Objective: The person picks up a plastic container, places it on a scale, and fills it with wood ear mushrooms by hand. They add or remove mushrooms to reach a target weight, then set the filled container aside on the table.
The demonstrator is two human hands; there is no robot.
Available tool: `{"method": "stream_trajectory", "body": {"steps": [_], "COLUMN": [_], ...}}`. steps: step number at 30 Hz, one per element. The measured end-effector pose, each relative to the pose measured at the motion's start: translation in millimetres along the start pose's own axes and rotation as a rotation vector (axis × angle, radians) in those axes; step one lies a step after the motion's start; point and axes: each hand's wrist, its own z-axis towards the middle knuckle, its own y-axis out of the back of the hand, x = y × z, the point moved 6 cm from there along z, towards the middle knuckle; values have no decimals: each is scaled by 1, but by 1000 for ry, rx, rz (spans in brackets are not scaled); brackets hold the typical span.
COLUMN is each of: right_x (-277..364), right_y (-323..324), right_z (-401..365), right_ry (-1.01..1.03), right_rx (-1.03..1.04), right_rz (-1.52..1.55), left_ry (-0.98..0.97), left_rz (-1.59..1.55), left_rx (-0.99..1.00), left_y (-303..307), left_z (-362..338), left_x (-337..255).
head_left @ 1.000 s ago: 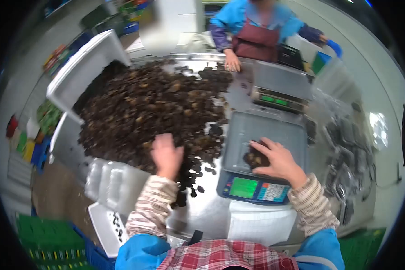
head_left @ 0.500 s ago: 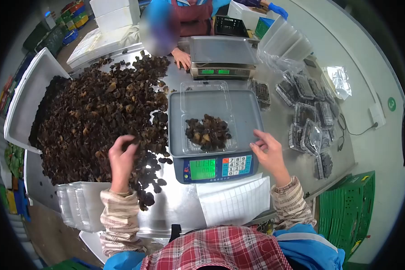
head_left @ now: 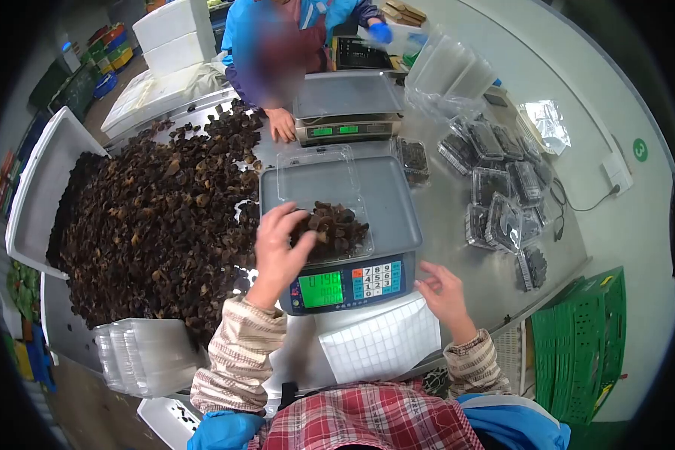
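A clear plastic clamshell box (head_left: 313,171) lies with its lid folded back on the grey pan of a blue digital scale (head_left: 394,217). In its base sits a heap of dark brown wood ear mushrooms (head_left: 341,231). My left hand (head_left: 277,251) is over the left side of this heap, thumb and fingers apart around its edge; whether a piece touches the fingertips is hard to see. Beside the scale's front right corner is my right hand (head_left: 444,294), fingers loosely bent and apart, holding nothing. The scale's green display (head_left: 321,289) is lit.
A big pile of loose mushrooms (head_left: 165,217) covers the left table, spilling from a white bin (head_left: 34,199). Filled clamshells (head_left: 495,187) are stacked right. A gridded paper sheet (head_left: 382,341) lies in front. Across the table, a co-worker's hand (head_left: 280,124) rests by a second scale (head_left: 349,97).
My left hand has moved right from the loose pile to the mushrooms in the box. My right hand stays near the scale's right corner. The view has shifted slightly.
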Motion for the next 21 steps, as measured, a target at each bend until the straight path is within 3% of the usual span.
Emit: {"method": "stream_trajectory", "body": {"steps": [3, 5, 8, 10, 11, 12, 14, 18, 20, 21], "right_x": [-8, -16, -6, 2, 6, 8, 11, 16, 17, 16], "right_y": [2, 0, -1, -7, -10, -14, -23, -30, -29, -30], "right_z": [-6, -11, -6, -2, -1, 1, 0, 3, 4, 4], "right_ry": [-27, -69, -22, -7, 9, 14, 5, -3, 18, 22], "right_rx": [-5, 8, 8, 21, 24, 25, 112, 145, 137, 133], "right_rz": [-15, -38, -35, -25, -19, -20, 4, 7, 10, 14], "left_ry": [235, 287, 416, 352, 550, 449, 551, 438, 846, 895], "left_rz": [19, 129, 414, 761, 688, 732, 601, 422, -27, -159], "left_rx": [-187, -194, -43, 18, 174, 184, 146, -95, -206, -199], "left_y": [37, 55, 63, 63, 59, 62, 62, 86, 88, 89], "left_z": [-30, -62, -128, -166, -199, -205, -220, -201, -204, -183], "left_x": [32, 54, 87, 94, 127, 125, 140, 129, 145, 124]}}
